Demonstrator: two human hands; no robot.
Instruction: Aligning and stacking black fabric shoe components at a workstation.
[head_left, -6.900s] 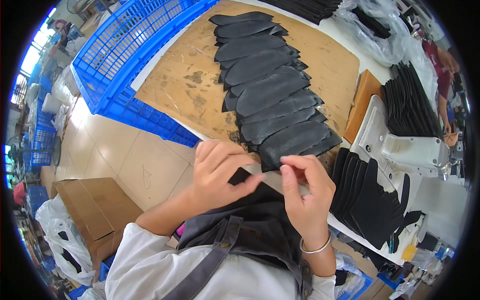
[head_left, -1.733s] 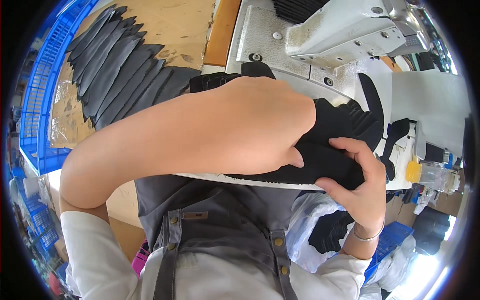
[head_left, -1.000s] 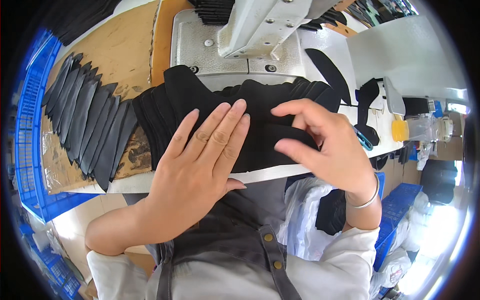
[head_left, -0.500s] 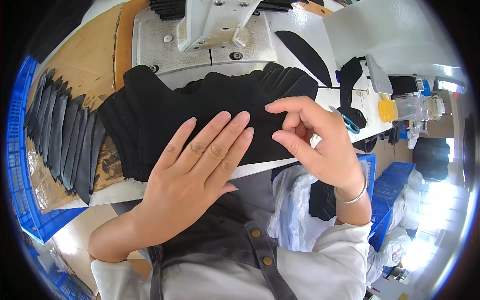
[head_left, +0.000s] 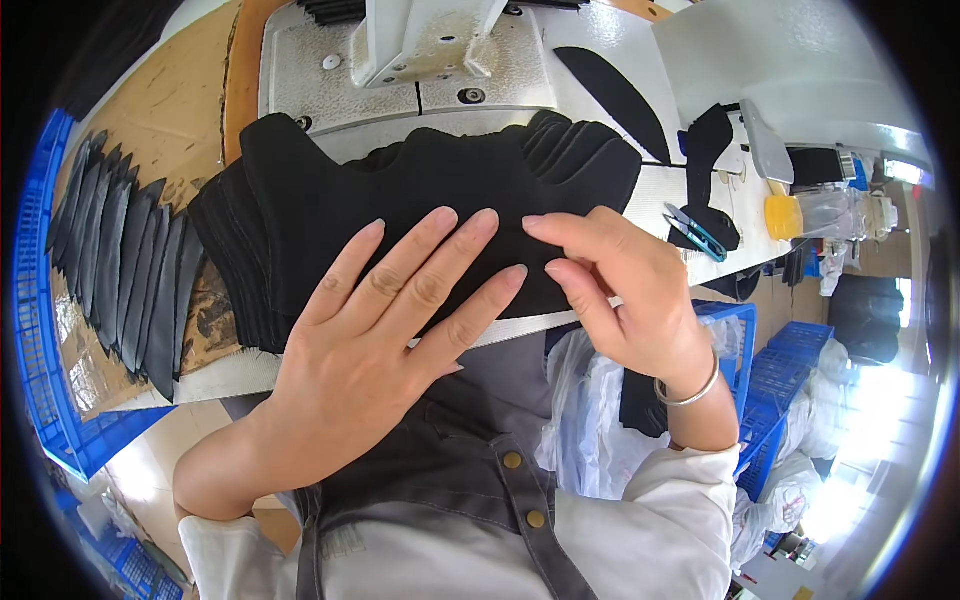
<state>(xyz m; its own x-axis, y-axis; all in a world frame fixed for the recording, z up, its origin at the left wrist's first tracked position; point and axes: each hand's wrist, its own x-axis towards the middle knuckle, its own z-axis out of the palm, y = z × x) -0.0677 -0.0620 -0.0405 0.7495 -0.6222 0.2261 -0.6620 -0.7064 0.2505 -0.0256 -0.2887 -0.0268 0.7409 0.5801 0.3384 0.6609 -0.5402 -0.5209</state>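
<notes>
A fanned stack of black fabric pieces (head_left: 340, 205) with curved, notched edges lies across the front of the white work surface. My left hand (head_left: 370, 335) rests flat on the top piece, its fingers spread and nothing in them. Just to its right, my right hand (head_left: 640, 295) hovers at the stack's right part. Its thumb and forefinger point left with a gap between them, and the other fingers are curled in. No object shows in that gap. Teal-handled thread snips (head_left: 698, 233) lie right of my right hand, on a black piece.
Behind the stack stands a white machine (head_left: 425, 45) on its metal plate. Dark pointed strips (head_left: 130, 270) overlap on a cardboard sheet (head_left: 180, 90) at left. One black curved piece (head_left: 615, 95) lies at the back right, near a yellow-lidded jar (head_left: 783, 217). Blue crates (head_left: 775, 385) stand below right.
My left fingers have spread wider, the forefinger moving off from the others. My right hand has turned slightly, its curled fingers now hidden more. The view has shifted a little.
</notes>
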